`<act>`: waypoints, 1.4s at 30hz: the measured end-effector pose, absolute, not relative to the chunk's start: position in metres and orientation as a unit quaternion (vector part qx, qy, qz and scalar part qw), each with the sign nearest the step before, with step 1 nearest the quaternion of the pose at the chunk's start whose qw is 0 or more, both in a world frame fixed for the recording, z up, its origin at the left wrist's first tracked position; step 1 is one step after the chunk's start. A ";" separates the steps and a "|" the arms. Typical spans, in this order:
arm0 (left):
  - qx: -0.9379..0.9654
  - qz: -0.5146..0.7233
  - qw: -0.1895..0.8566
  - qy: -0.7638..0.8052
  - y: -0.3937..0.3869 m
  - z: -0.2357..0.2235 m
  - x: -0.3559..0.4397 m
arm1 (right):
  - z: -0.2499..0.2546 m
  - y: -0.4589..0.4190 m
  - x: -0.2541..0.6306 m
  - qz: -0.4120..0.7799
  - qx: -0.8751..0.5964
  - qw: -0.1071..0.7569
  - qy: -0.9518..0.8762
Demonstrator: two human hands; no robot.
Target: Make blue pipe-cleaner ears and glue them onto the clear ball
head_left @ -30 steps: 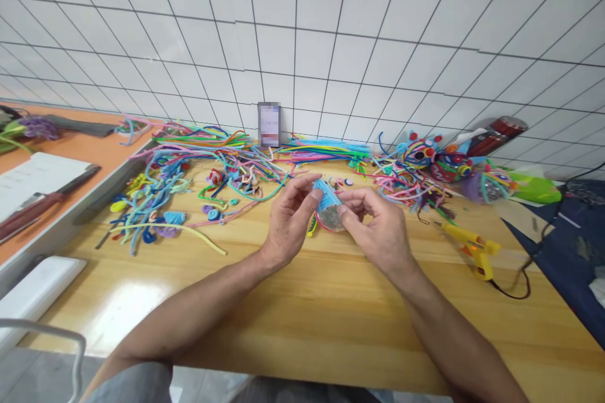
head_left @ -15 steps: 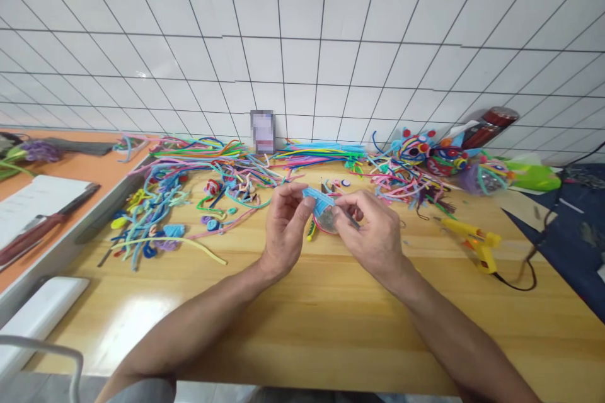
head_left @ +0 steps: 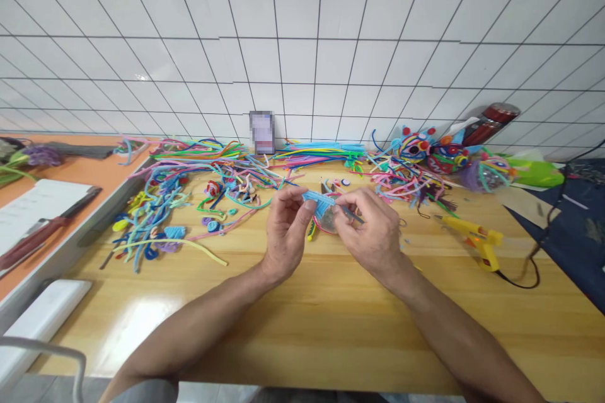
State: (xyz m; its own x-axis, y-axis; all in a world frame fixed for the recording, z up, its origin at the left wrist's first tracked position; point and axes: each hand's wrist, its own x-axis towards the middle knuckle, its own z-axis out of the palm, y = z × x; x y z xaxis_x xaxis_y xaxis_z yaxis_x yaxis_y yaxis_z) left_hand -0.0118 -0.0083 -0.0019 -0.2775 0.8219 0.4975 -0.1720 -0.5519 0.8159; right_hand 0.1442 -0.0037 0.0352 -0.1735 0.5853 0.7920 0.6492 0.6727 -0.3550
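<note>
Between both hands, above the middle of the table, is a small flat piece of light blue pipe cleaners [head_left: 319, 203] laid side by side. My left hand [head_left: 287, 230] pinches its left end between thumb and fingers. At its right end, my right hand [head_left: 367, 225] is closed with thumb and forefinger on the same piece. A thin dark stick-like thing shows along the right fingers; its kind is unclear. Beneath the hands lies a clear round thing with a red rim [head_left: 326, 224], partly covered. Pliers with a yellow-green handle [head_left: 311, 230] are beside it, mostly hidden.
A yellow glue gun [head_left: 475, 240] lies at the right, its cord running off the edge. Loose pipe cleaners [head_left: 163, 201] heap at the left, and more line the back. Decorated figures [head_left: 411, 146] stand back right. A phone [head_left: 262, 132] leans against the tiled wall.
The blue piece has tilted slightly between the fingers. Both hands stay in nearly the same place, and the view has shifted a little.
</note>
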 end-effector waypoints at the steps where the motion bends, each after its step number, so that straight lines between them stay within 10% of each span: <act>1: 0.496 0.729 0.340 0.327 -0.008 -0.002 -0.012 | 0.035 -0.004 0.144 -0.033 -0.404 0.500 -0.765; 42: 0.530 0.724 0.314 0.311 -0.008 -0.004 -0.013 | 0.032 -0.001 0.145 -0.061 -0.388 0.508 -0.767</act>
